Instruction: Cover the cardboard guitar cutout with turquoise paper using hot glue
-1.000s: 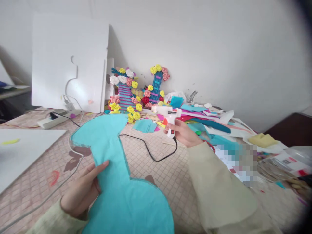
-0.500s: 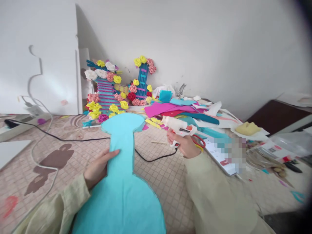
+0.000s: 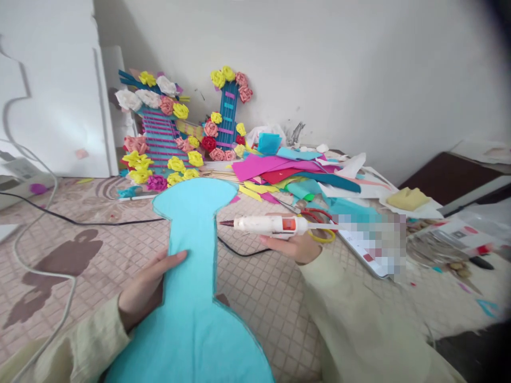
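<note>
A large light-blue felt cut-out (image 3: 191, 298), shaped like a neck with a round head and a wide base, lies on the patterned tablecloth in front of me. My left hand (image 3: 146, 287) rests on its left edge at the narrow part, thumb on top and fingers tucked under the felt. My right hand (image 3: 293, 246) grips a white hot glue gun (image 3: 271, 225) turned on its side, its dark nozzle pointing left at the cut-out's right edge. The gun's black cord (image 3: 235, 249) trails across the table behind the felt.
A pile of coloured felt scraps (image 3: 295, 175) and red-handled scissors (image 3: 319, 219) lie behind my right hand. Two blue stick structures with paper roses (image 3: 171, 143) stand by the wall. White foam boards (image 3: 51, 96) lean at the left, with white cables (image 3: 35, 266) nearby.
My right hand has turned the glue gun onto its side and brought the nozzle left, close to the cut-out's edge. The view has shifted right; my left hand stays on the felt.
</note>
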Demonstrator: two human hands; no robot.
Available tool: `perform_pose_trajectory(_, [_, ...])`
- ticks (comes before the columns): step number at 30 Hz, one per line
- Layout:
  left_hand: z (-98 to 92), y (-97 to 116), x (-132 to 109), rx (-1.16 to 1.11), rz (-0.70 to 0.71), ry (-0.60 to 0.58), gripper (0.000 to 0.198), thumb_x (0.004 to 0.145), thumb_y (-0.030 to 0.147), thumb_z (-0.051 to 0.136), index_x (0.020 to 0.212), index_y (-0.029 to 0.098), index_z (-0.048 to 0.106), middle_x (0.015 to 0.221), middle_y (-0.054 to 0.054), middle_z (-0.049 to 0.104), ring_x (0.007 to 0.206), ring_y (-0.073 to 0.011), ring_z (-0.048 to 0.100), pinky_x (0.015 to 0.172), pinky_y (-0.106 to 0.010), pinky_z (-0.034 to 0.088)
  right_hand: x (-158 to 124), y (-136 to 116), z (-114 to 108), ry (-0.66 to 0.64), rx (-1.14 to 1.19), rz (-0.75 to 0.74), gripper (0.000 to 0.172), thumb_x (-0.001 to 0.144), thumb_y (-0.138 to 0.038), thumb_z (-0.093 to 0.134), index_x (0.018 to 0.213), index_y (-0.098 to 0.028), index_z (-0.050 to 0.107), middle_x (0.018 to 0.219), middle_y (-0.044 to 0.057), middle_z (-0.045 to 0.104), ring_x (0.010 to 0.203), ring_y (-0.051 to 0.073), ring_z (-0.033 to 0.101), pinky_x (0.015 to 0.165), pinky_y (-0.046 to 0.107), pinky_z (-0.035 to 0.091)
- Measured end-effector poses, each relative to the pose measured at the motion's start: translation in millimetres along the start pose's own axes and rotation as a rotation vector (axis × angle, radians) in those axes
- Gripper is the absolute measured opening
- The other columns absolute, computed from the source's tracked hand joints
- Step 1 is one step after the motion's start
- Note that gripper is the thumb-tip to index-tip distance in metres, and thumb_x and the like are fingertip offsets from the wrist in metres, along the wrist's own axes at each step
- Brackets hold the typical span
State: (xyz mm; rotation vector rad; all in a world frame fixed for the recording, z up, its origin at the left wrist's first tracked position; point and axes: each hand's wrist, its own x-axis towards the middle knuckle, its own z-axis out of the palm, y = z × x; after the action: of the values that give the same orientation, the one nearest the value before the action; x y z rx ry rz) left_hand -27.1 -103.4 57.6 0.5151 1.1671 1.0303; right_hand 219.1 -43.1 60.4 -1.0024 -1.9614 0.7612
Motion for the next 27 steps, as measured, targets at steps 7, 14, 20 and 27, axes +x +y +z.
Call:
perform_pose_trajectory(7, [-3.2, 0.4, -0.4, -0.007, -0.011, 0.006, 0.033, 0.060, 0.024, 0.071, 0.092, 0.016, 0.067, 0.062, -0.003, 0.069, 0.043, -0.0226, 0.061, 0.040, -0.031, 0.050, -0.2, 4.6, 3.2, -0.019, -0.054, -0.022, 0.017, 0.069, -0.034, 0.062, 0.059, -0.022, 0.056, 0.057, 0.000, 0.054, 0.059, 0.018, 0.053, 0.056, 0.030, 0.046])
perform_pose_trajectory(14, [-5.0, -1.5, 2.6, 0.000, -0.019, -0.017, 0.031, 0.063, 0.024, 0.069, 0.092, 0.015, 0.067, 0.063, -0.003, 0.069, 0.044, -0.0229, 0.061, 0.040, -0.031, 0.050, -0.2, 6.1, 4.1, -0.012, -0.081, -0.029, 0.018, 0.068, -0.033, 0.062, 0.056, -0.022, 0.056, 0.056, 0.000, 0.054, 0.064, 0.020, 0.055, 0.060, 0.032, 0.045])
perform_pose_trajectory(20, [-3.3, -1.0, 0.3, 0.008, -0.022, -0.020, 0.029, 0.065, 0.024, 0.068, 0.093, 0.017, 0.066, 0.059, -0.002, 0.068, 0.043, -0.0227, 0.061, 0.040, -0.032, 0.050, 1.0, 4.1, 4.5, -0.046, -0.006, 0.006, 0.011, 0.068, -0.030, 0.062, 0.061, -0.021, 0.059, 0.060, 0.001, 0.058, 0.068, 0.021, 0.057, 0.063, 0.033, 0.047])
perform_pose_trajectory(27, [-4.7, -1.0, 2.1, 0.002, -0.014, -0.013, 0.034, 0.057, 0.023, 0.073, 0.089, 0.016, 0.065, 0.060, -0.003, 0.069, 0.043, -0.0238, 0.061, 0.041, -0.032, 0.051, 1.1, 6.2, 4.8, -0.041, 0.000, -0.002, 0.007, 0.069, -0.027, 0.061, 0.068, -0.020, 0.061, 0.064, 0.001, 0.060, 0.074, 0.022, 0.060, 0.069, 0.034, 0.049])
